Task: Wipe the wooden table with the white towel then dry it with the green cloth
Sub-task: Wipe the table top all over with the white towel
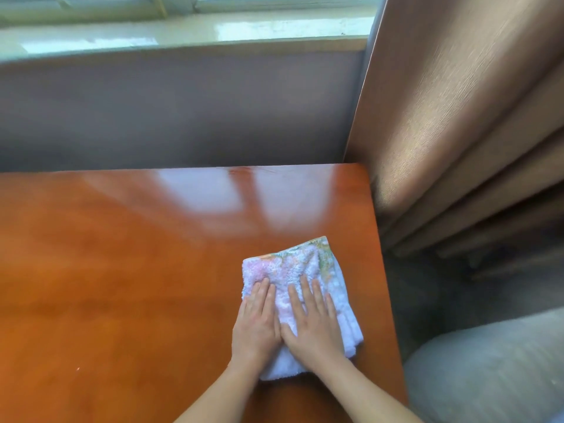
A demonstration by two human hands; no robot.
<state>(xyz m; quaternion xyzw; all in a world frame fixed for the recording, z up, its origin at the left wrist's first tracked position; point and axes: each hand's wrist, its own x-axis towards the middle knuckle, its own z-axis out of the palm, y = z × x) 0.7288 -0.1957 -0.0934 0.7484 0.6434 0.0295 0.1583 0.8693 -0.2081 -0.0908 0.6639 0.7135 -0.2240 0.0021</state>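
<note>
The white towel [300, 296] is lying folded on the wooden table [122, 270], close to the table's right edge and nearer its front than its far edge. Its long axis is running from the table's front toward the far right corner, slightly slanted, so the printed, colourful end is pointing away toward the curtain [457, 117] and the plain white end is pointing back toward the person. The towel is sitting wholly on the tabletop, its right side near the table's right edge without hanging over it.

Both hands are lying flat on the towel, side by side and touching at the thumbs. The left hand [256, 322] is pressing down on the towel's left part with fingers straight and together, fingertips pointing toward the table's far edge. The right hand [314, 323] is pressing on the towel's middle with fingers straight and slightly spread, also pointing away. Neither hand is curling round the cloth; both are flat, palms down.

Beyond the table's far edge a grey wall [183, 111] is rising to a windowsill [183, 35], and the curtain is hanging just beside the table's far right corner.
</note>
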